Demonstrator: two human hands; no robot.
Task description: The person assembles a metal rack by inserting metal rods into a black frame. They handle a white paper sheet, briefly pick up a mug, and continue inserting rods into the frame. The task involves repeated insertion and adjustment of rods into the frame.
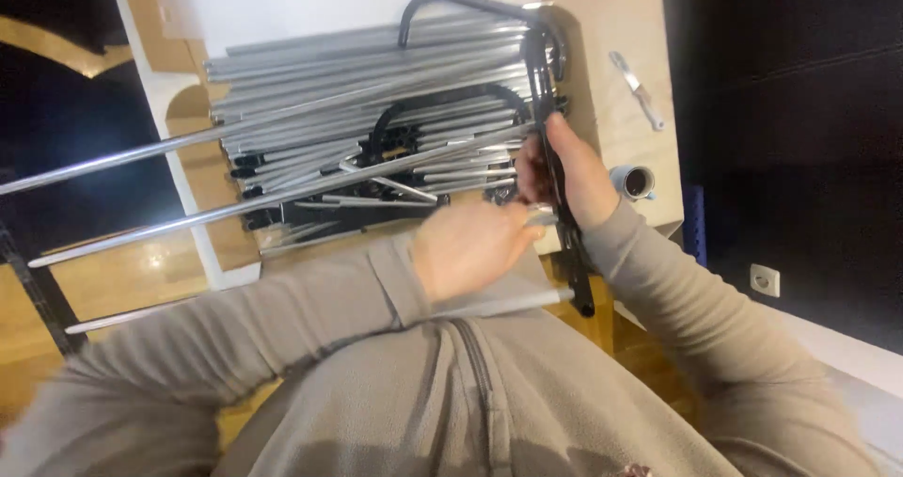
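The right hand [564, 171] is wrapping its grip around a black bar [555, 148] beside a stack of grey metal rods [367, 101] lying on flattened brown cardboard [202, 171]. The left hand [466, 246] is reaching across, its grip narrow, fingertips pinching something too small to tell.

The right hand [567, 178] is closed in a grip, thumb up, its grey-sleeved forearm angling in from the lower right. The left hand [467, 246] is curled, fingers pointing toward the right hand, forearm crossing the chest.
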